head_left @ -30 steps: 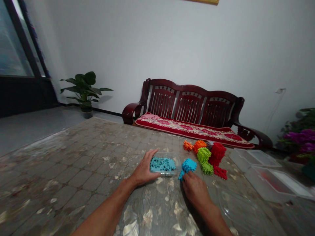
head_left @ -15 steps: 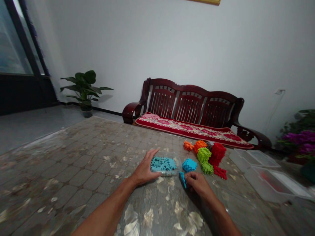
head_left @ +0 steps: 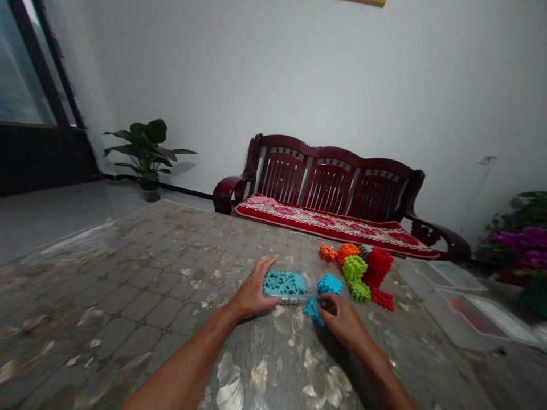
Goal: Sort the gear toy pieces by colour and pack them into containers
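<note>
Through the head camera I see my left hand [head_left: 255, 289] curved around the left end of a clear rectangular plastic box [head_left: 294, 299], thumb along the near side and fingers along the far side, gripping it on the table [head_left: 141, 285]. Small teal interlocking plastic pieces [head_left: 284, 283] lie inside the box.

My right hand [head_left: 342, 320] has its thumb and forefinger bent near each other at a loose bright-blue cluster of plastic pieces [head_left: 313, 310], just off the box's near right corner; I cannot tell whether they pinch it. Right behind these fingers sits a chunky bright-blue block of joined pieces [head_left: 330, 283], close to the box's right end.

Farther right and back stand lime-green clusters [head_left: 354, 269], a tall red stack [head_left: 379, 263], a low red cluster [head_left: 383, 298] and two orange clusters [head_left: 347, 251]. Beyond them, near the table's right side, lie translucent plastic containers [head_left: 453, 336]. Behind the table is a dark-red wooden bench [head_left: 329, 182] with a red floral runner [head_left: 333, 222]; a leafy green potted plant [head_left: 147, 142] stands left.
</note>
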{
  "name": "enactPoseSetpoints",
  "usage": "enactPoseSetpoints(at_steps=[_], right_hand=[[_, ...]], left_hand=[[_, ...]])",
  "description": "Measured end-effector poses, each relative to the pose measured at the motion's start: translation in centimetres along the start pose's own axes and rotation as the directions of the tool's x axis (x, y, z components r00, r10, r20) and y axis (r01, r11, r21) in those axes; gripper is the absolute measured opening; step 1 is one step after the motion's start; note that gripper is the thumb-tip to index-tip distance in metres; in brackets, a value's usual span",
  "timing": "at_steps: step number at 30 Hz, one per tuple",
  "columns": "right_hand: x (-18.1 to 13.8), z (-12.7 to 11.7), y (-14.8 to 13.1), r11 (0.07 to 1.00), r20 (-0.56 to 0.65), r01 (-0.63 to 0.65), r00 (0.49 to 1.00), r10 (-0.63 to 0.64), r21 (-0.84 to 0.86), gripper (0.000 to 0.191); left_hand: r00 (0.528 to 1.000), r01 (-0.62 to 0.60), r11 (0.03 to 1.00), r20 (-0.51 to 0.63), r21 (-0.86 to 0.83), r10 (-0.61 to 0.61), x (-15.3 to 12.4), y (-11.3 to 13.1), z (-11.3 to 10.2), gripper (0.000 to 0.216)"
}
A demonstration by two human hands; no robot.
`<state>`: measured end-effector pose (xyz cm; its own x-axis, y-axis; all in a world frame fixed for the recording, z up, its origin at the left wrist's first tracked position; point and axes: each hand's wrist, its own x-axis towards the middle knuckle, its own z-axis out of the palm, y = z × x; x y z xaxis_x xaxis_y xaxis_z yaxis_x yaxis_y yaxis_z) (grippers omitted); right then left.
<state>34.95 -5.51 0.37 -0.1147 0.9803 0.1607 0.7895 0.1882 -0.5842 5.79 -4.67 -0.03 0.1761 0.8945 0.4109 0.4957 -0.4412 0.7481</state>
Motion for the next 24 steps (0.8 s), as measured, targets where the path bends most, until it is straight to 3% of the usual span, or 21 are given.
enactPoseSetpoints(at_steps=[4,9,12,18,21,24], right_hand=[[-1.3,0.1,-2.0,0.981,0.045,0.076,0.997,-0.069,-0.177,0.045],[-1.3,-0.4,-3.2,0.895,0.127,0.14,0.987,-0.094,-0.423,0.024],[-1.0,-0.6,-2.9,0.86,0.129,0.135,0.988,-0.081,-0.492,0.026],[-0.8,-1.8,-1.1,0.911,-0.004,0.065,0.997,-0.073,-0.408,0.031],[0.1,-3.5,-0.5,0.955,-0.11,0.116,0.982,-0.151,-0.273,0.038],[2.1,-5.0,-1.2,0.96,-0.082,0.23,0.966,-0.245,-0.159,0.037]], left_hand=[[1.0,0.002,1.0,-0.008,0.003,-0.001,0.0,-0.1,0.1,0.099],[1.0,-0.004,1.0,-0.003,0.014,0.004,0.1,-0.3,0.1,0.1],[1.0,-0.005,1.0,0.002,0.005,0.005,0.1,-0.4,0.2,0.1],[1.0,-0.006,0.999,0.006,-0.04,0.006,0.1,-0.5,0.1,0.098],[1.0,-0.014,0.997,0.016,-0.07,0.015,0.2,-0.5,-0.1,0.098],[0.999,-0.02,0.995,0.034,-0.094,0.023,0.4,-0.5,-0.1,0.098]])
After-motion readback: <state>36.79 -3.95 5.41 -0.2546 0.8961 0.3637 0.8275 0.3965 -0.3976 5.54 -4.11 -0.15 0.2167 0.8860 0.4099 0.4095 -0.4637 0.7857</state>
